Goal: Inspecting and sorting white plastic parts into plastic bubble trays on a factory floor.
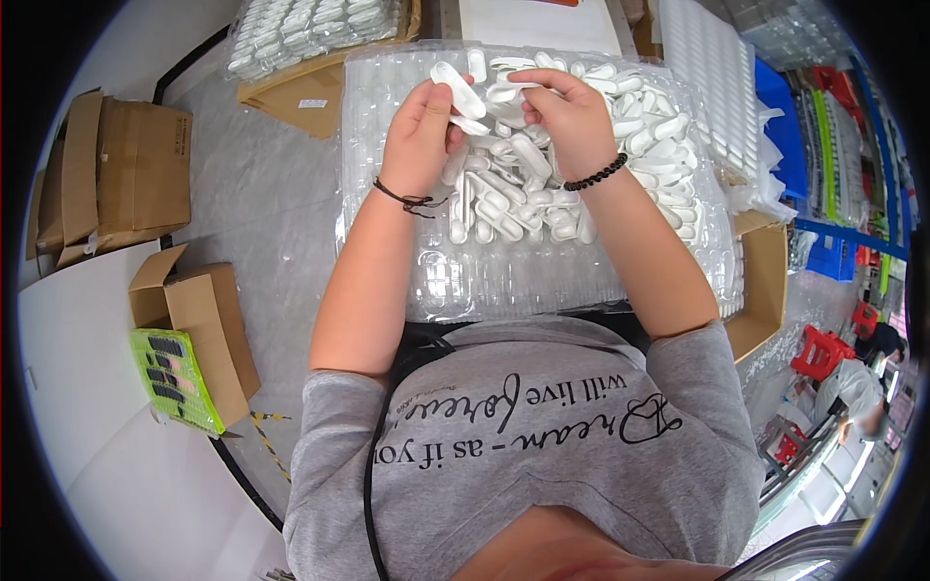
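Observation:
A long, rounded white plastic shell [457, 90] is pinched upright between the thumb and fingers of my left hand [417, 140]. Another white piece shows just below it, by the same fingers. My right hand [578, 121], with thumb and forefinger together, grips a similar white piece [506, 92]. Both hands are over the far part of a loose heap of such white shells [523, 189], many lying hollow side up or on edge. Under the heap lies a clear plastic tray [475, 281] with rows of moulded pockets.
Cardboard boxes [145, 174] stand on the floor at left, one beside a green-edged pack [174, 382]. At far left a carton holds filled trays [310, 44]. Stacked white trays [712, 87] rise at far right. Beyond are blue bins [831, 258], red stools [821, 353] and another person [852, 392].

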`<state>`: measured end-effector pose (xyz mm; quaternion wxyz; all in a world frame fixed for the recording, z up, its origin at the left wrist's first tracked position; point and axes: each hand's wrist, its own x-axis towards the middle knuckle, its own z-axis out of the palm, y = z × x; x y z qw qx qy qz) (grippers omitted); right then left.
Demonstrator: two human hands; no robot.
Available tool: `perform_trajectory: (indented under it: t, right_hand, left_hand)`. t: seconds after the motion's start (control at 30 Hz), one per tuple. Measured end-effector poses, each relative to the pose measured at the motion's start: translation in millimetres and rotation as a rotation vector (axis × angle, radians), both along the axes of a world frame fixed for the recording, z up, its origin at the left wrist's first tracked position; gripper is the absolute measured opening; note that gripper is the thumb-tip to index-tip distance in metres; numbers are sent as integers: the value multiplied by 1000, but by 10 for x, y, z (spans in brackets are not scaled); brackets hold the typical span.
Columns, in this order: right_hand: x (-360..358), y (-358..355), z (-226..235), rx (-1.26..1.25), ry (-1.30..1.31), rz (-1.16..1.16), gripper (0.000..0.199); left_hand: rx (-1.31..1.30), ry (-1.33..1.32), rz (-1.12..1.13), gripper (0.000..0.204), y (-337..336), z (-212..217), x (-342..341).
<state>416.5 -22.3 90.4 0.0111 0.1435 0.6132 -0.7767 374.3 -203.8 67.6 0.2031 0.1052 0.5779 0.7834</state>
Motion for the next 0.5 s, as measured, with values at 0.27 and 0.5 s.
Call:
perform_trajectory:
  t: [0.27, 0.5]
  right_hand:
    - [-28, 24, 37, 632, 451, 175, 17]
    - [-2, -3, -5, 457, 199, 281, 20]
  left_hand:
    - [-113, -194, -324, 36, -5, 78, 61]
    - [-296, -91, -124, 33, 90, 121, 105]
